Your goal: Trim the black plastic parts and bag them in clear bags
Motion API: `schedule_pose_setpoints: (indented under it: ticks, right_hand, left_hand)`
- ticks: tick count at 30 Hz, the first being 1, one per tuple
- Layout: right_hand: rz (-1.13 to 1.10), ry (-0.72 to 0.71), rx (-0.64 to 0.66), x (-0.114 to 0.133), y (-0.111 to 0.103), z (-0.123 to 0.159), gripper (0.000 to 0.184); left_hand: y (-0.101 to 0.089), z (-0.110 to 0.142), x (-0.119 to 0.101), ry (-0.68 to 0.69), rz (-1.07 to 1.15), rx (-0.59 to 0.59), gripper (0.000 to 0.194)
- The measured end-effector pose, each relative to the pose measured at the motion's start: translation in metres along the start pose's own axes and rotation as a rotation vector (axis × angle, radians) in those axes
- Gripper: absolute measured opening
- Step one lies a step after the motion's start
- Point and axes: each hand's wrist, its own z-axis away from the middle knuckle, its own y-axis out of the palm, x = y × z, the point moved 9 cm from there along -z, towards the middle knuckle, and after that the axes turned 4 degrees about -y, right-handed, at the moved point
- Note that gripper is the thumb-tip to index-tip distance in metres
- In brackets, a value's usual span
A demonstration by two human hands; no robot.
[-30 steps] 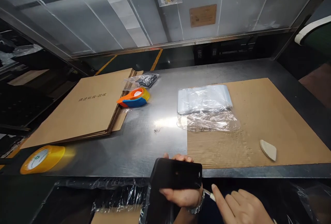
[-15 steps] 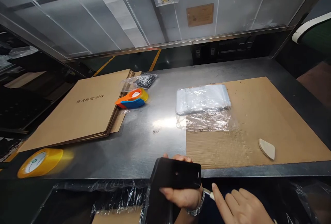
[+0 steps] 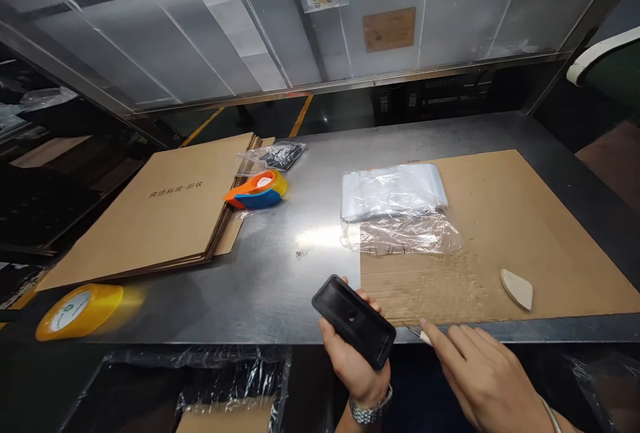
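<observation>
My left hand (image 3: 350,363) grips a black rectangular phone case (image 3: 354,320) with a small hole in its middle, tilted over the front edge of the steel table (image 3: 280,266). My right hand (image 3: 475,373) is closed on a thin pale tool (image 3: 419,333) whose tip points at the case's lower right corner. Both hands hover at the table's front edge, beside a flat cardboard sheet (image 3: 505,233).
A stack of clear plastic bags (image 3: 395,206) lies on the cardboard sheet's far left, a small pale wedge (image 3: 517,288) near its front right. Flattened cartons (image 3: 160,210), an orange-blue tape dispenser (image 3: 257,190), a small bag of dark parts (image 3: 275,155) and a yellow tape roll (image 3: 77,310) sit left.
My left hand has lifted and turned the black case from flat-on to a diagonal tilt over the table edge. My right hand has risen with the tool toward the case.
</observation>
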Motion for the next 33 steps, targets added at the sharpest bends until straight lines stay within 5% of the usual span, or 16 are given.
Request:
schedule_pose_setpoints:
  ticks: [5,16,33]
  right_hand:
    - [-0.207,0.044,0.061,-0.008,0.007,0.007,0.037]
    - [0.031,0.001,0.034,0.004,-0.008,0.003,0.037]
    - [0.05,-0.014,0.039,0.007,-0.007,0.002,0.039]
  left_hand:
    - [0.007,0.003,0.009,-0.13,-0.018,0.091,0.045]
    - [0.014,0.006,0.01,-0.131,-0.027,0.132,0.044]
    - [0.011,0.01,0.006,-0.079,-0.007,0.151,0.048]
